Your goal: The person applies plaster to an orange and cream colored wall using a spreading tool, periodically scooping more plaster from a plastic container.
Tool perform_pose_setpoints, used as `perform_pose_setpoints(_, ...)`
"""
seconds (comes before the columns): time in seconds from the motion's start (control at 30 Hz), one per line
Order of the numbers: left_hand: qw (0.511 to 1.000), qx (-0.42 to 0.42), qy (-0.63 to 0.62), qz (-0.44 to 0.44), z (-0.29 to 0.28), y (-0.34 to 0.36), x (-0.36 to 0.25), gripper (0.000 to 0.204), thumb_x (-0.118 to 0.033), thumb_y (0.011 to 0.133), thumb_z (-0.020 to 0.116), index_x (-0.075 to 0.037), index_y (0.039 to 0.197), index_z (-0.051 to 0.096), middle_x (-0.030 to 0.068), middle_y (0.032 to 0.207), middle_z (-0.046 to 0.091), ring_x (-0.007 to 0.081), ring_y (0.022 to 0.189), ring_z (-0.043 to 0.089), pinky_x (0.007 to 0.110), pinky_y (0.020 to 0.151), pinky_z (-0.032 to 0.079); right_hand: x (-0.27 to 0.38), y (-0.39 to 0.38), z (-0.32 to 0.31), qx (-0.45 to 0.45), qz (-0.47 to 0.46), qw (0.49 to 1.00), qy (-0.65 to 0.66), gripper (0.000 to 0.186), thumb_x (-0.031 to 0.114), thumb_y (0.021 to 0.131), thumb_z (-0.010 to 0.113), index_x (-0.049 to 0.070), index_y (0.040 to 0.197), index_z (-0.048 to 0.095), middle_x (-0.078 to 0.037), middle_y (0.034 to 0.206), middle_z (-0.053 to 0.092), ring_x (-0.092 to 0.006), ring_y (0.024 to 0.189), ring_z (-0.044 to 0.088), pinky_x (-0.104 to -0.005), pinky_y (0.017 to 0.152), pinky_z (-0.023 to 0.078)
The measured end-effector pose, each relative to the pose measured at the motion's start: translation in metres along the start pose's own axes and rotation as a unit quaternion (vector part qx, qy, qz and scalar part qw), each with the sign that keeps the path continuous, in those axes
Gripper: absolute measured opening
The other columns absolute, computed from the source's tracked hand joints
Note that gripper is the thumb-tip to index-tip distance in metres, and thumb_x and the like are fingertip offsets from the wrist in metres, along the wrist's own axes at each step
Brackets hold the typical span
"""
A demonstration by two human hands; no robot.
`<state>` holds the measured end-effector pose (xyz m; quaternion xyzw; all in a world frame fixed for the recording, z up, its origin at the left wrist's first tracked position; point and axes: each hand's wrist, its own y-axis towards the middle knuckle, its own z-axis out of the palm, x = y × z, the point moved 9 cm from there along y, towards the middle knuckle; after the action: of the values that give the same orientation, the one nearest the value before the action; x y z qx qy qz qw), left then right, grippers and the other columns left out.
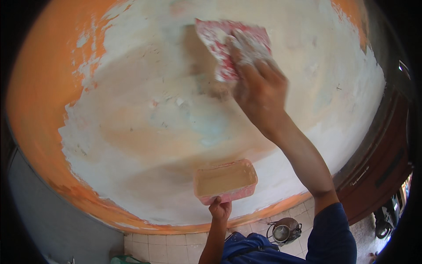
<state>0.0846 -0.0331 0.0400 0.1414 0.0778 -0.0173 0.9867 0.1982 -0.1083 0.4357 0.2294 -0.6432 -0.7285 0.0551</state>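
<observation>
My right hand (259, 83), its fingers coated in white and slightly blurred, presses a thin, flat red spreader (213, 39) to the upper part of the wall (145, 101). White paste smears much of the spreader's face. Lower down, my left hand (220, 210) grips the near side of a pink rectangular plastic tub (228, 196), thumb on the outer wall. The tub is held out in front of the wall, and its inside looks beige. A broad off-white coat with faint bluish and tan patches covers the middle of the wall, ragged-edged against orange paint (39, 88).
On the tiled floor (176, 240) below stands a round metal pot (283, 231), close to my body. A grey panel (57, 211) borders the lower left, with a green object (127, 259) at its foot. Dark red-brown woodwork (373, 176) and part of a motorcycle (384, 224) are at the right.
</observation>
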Motion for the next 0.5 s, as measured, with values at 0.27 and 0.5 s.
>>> perform_pose_setpoints(0.27, 0.998, 0.006, 0.062, 0.016, -0.02, -0.002, -0.004, 0.055, -0.009, 0.072, 0.067, -0.007, 0.122, 0.045, 0.0044, 0.116, 0.054, 0.0208, 0.111, 0.05, 0.039, 0.098, 0.039, 0.086, -0.151, 0.06, 0.327, -0.034, 0.943, -0.041, 0.049, 0.009, 0.07, 0.051, -0.006, 0.116, 0.05, -0.027, 0.126, 0.044, -0.0395, 0.116, 0.045, -0.0455, 0.097, 0.037)
perform_pose_setpoints(0.5, 1.0, 0.014, -0.013, -0.018, -0.029, -0.001, -0.001, 0.056, 0.006, 0.069, 0.062, -0.007, 0.122, 0.046, 0.0051, 0.119, 0.053, 0.0203, 0.115, 0.048, 0.034, 0.1, 0.039, 0.06, -0.098, -0.009, 0.156, 0.019, 0.978, 0.139, 0.046, -0.003, 0.06, 0.057, -0.003, 0.106, 0.057, -0.018, 0.113, 0.057, -0.0324, 0.103, 0.057, -0.0392, 0.082, 0.049)
